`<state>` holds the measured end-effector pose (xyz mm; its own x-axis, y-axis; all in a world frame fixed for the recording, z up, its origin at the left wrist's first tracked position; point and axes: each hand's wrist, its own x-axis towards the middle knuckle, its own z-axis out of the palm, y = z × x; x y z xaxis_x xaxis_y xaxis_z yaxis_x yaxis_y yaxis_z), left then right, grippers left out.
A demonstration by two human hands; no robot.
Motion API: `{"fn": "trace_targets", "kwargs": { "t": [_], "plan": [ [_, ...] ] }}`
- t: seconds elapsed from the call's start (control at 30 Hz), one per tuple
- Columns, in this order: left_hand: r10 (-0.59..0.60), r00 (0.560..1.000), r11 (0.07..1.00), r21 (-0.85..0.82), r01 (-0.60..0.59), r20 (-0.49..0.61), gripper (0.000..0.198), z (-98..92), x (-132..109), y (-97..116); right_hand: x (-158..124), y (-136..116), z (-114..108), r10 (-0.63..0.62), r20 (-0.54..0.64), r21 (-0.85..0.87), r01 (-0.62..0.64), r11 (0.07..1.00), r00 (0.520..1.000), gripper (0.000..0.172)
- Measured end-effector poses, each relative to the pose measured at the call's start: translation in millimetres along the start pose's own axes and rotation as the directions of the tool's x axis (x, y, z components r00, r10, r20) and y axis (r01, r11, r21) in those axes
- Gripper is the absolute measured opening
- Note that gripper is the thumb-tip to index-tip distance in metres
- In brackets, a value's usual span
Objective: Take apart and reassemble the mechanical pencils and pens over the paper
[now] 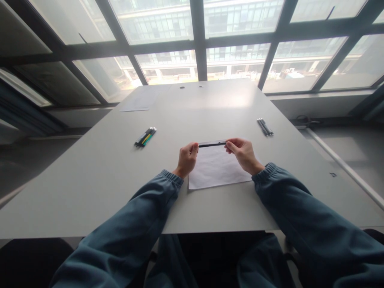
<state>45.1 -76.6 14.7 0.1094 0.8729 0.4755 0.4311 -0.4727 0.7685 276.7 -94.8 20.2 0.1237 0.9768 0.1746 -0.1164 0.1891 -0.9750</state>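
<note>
A dark pen (211,144) is held level between my two hands, above the far edge of a white sheet of paper (219,170). My left hand (187,158) is closed on the pen's left end, thumb on top. At the other end, by the clip, my right hand (242,153) pinches it between thumb and fingers. The paper lies flat on the table beneath, its right side partly covered by my right hand and sleeve.
On the white table (105,180), a bundle of several pens (145,137) lies to the left. A smaller group of pens (265,127) rests to the right. More paper (139,100) lies at the far left corner. Windows rise behind the table's far edge.
</note>
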Motion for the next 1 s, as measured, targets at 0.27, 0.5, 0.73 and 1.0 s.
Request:
{"fn": "trace_targets", "kwargs": {
  "t": [0.27, 0.5, 0.73, 1.0],
  "plan": [
    [0.032, 0.998, 0.998, -0.056, -0.029, 0.060, 0.057, -3.9, 5.5, -3.4, 2.8, 3.7, -5.3, 0.011, -0.022, 0.012, -0.011, 1.000, 1.000, 0.031],
    [0.111, 0.993, 0.994, -0.018, -0.111, -0.026, 0.033, -5.9, 9.0, -0.2, 6.9, 5.4, -10.9, 0.013, -0.085, 0.007, -0.012, 1.000, 0.996, 0.031],
    [0.149, 0.989, 0.988, 0.040, -0.148, -0.018, 0.013, -5.2, 8.0, 0.3, 6.0, 5.2, -9.8, 0.014, -0.077, -0.016, -0.015, 1.000, 0.997, 0.031],
    [0.107, 0.994, 0.992, 0.066, -0.105, -0.025, 0.027, -3.5, 7.7, -2.6, 6.4, 8.5, -11.2, 0.010, -0.068, -0.024, -0.012, 1.000, 0.998, 0.034]
  ]
}}
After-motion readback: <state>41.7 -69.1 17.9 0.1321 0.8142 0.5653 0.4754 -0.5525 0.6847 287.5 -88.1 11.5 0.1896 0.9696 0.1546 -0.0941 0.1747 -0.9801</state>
